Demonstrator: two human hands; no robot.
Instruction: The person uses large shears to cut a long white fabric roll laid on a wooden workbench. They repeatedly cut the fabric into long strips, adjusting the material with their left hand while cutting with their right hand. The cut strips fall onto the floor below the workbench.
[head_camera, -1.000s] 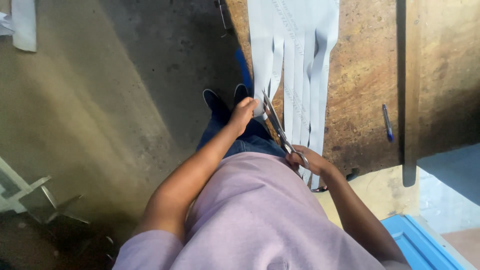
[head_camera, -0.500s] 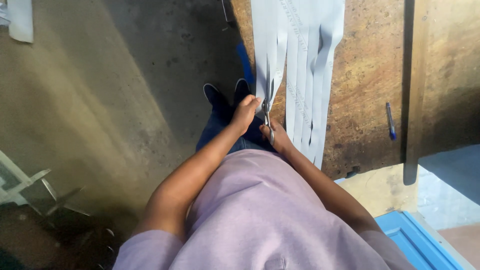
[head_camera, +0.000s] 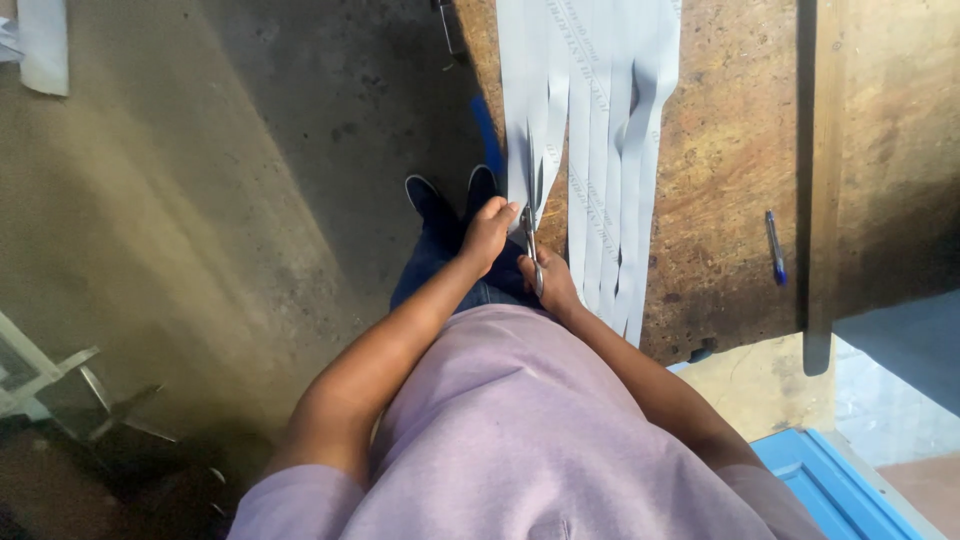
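I see right hand (head_camera: 553, 287) moved in since a second ago, now close to left hand (head_camera: 488, 232), fingers clamped on scissors (head_camera: 531, 252). Left pinches strip edge. Pale strips (head_camera: 590, 150) lie on wooden bench (head_camera: 730, 200), near edge. Blue pen (head_camera: 776, 248) right. Cut looks underway.

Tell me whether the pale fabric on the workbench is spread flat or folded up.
Spread flat: the pale fabric lies in long parallel strips along the wooden workbench, its near ends hanging over the edge.
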